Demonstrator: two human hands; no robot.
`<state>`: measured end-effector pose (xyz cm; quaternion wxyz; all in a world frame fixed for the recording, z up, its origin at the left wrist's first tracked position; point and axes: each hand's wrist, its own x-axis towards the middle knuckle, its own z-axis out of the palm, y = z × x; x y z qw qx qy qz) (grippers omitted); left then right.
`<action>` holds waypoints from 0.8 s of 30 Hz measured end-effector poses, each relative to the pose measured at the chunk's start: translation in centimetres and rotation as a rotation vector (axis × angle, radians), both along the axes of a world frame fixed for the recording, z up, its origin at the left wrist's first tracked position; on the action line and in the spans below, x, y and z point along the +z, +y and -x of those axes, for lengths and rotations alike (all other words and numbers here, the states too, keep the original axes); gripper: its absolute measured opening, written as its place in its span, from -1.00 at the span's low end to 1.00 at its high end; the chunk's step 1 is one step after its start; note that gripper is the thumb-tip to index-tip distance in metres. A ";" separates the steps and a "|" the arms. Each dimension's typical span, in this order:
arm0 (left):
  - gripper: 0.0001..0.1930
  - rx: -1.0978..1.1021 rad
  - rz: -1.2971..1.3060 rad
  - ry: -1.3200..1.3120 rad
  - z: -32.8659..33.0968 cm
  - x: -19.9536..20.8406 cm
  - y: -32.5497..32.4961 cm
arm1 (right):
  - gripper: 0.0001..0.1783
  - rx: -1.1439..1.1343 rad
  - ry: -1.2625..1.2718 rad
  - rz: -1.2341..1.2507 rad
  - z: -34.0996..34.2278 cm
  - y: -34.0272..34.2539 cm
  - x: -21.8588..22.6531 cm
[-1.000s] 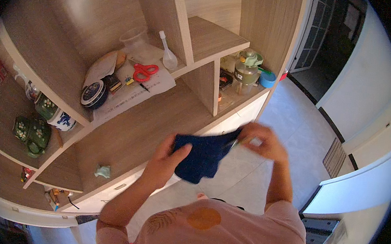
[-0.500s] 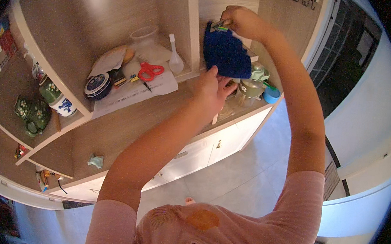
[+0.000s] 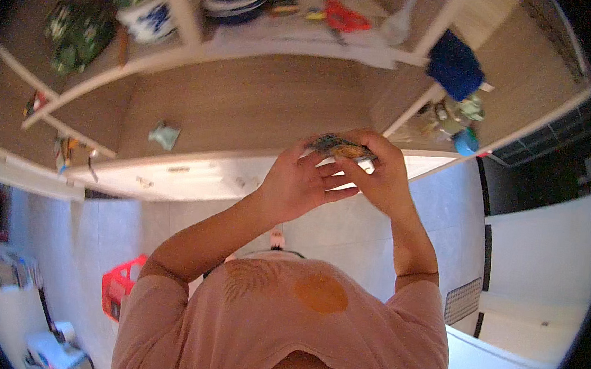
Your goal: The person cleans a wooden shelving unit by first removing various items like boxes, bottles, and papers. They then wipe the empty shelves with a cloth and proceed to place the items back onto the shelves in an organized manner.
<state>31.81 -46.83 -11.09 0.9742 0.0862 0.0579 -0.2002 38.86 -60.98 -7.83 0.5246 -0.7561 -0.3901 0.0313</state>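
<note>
My left hand [image 3: 298,183] and my right hand [image 3: 374,173] meet in front of the wooden shelf unit [image 3: 246,104] and together hold a small flat patterned object [image 3: 340,147], dark with orange and green; what it is I cannot tell. A folded dark blue cloth [image 3: 455,64] lies on an upper right shelf, apart from both hands. Below it several jars [image 3: 446,116] and a blue lid [image 3: 466,142] stand in a compartment.
A stack of plates [image 3: 235,1], red scissors [image 3: 345,16] and a white spoon [image 3: 400,23] lie on the upper shelf. A blue-and-white mug [image 3: 147,17] and green patterned items [image 3: 78,32] stand left. A small green thing [image 3: 165,135] lies on the counter; a red basket [image 3: 118,284] stands on the floor.
Both hands have let go of the blue cloth, which now stays on the upper right shelf. They have come down together and hold a small patterned object. The view has tilted downward.
</note>
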 end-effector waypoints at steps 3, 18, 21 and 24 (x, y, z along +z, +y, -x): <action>-0.34 0.082 0.197 0.085 2.8 -2.1 2.7 | -0.73 -0.050 -0.496 0.043 2.0 3.6 -1.9; -0.67 0.714 -0.584 -0.096 18.6 -6.4 17.0 | -0.65 0.376 0.682 -0.006 13.8 21.7 -6.8; -0.72 0.783 -0.585 0.034 21.9 -7.4 19.4 | -0.62 0.370 0.594 0.030 17.0 25.0 -9.3; -0.73 0.792 -0.564 0.150 24.9 -9.4 21.3 | -0.58 0.309 0.371 0.087 20.1 27.6 -11.2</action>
